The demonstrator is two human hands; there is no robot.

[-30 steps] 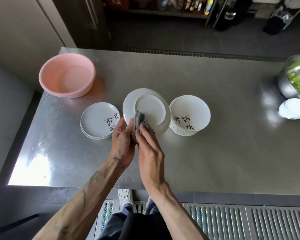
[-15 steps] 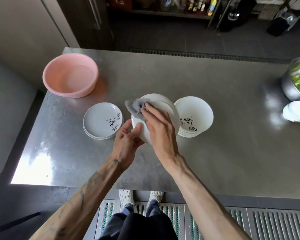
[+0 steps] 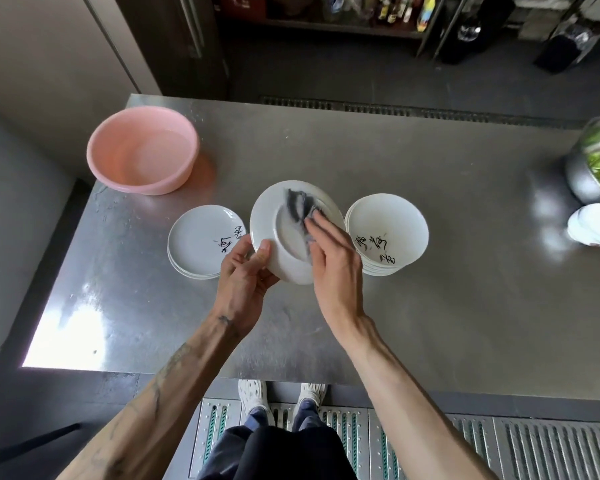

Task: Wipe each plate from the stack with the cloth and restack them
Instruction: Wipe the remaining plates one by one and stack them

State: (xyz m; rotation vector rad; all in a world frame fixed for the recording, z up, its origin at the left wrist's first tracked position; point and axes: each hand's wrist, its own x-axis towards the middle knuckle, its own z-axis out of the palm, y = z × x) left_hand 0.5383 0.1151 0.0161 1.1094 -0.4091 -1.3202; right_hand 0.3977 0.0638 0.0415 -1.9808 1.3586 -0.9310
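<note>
Two hands, one tilted plate (image 3: 277,241): left hand (image 3: 243,273) a rim pinch, right hand (image 3: 334,268) flat on cloth (image 3: 298,205).

1. Top plate of the left stack (image 3: 201,242), just left of the held plate (image 3: 274,220): a short line of black brush-written characters sits by the rim nearest the held plate. The script looks East Asian, but the strokes are too small and blurred to read.
2. Top plate of the right stack (image 3: 392,223), just right of the held plate: a few black brush characters of the same kind run along its near rim. They are larger here, yet still cannot be made out.
3. Bottles on the shelf (image 3: 395,8), far behind the held plate: coloured labels, one of them yellow, with print too small to read.
4. No word, number or brand can be read for certain.
</note>
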